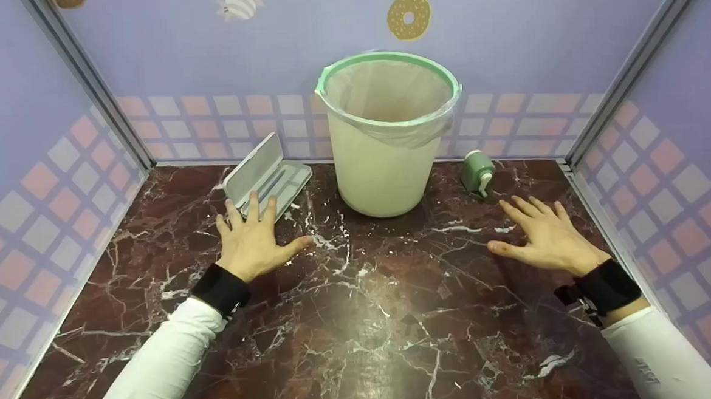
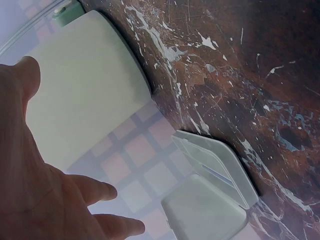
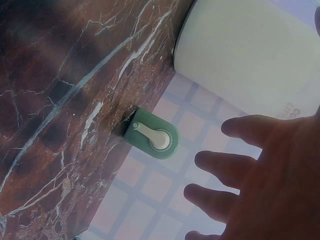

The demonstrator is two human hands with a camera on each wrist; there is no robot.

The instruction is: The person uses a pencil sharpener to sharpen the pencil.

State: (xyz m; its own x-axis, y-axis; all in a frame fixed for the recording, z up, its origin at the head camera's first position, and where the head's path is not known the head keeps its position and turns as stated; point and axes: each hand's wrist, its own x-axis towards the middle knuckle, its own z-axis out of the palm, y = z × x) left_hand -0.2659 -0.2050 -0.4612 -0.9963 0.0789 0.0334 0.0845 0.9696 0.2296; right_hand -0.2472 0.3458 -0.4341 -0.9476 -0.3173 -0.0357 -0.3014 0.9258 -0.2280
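Observation:
My left hand (image 1: 253, 240), fingers spread, is held palm down just in front of an open pencil case (image 1: 290, 177). Inside the case lies a slim blue-grey pencil or pen (image 1: 271, 184); the fingertips overlap the case's near end in the head view. On the right, my right hand (image 1: 546, 235) is spread too and holds nothing. Beyond its fingertips stands a small green pencil sharpener (image 1: 474, 172) with a white crank handle (image 3: 152, 136). Between the two, at the back, stands a tall cream waste bin (image 1: 384, 167) with a green rim and a clear liner bag.
The dark red marbled tabletop (image 1: 362, 321) carries small pale specks in front of the bin. Lilac panels (image 1: 517, 39) with pink and white squares enclose the back and both sides. Grey metal strips (image 1: 640, 57) run along the corners.

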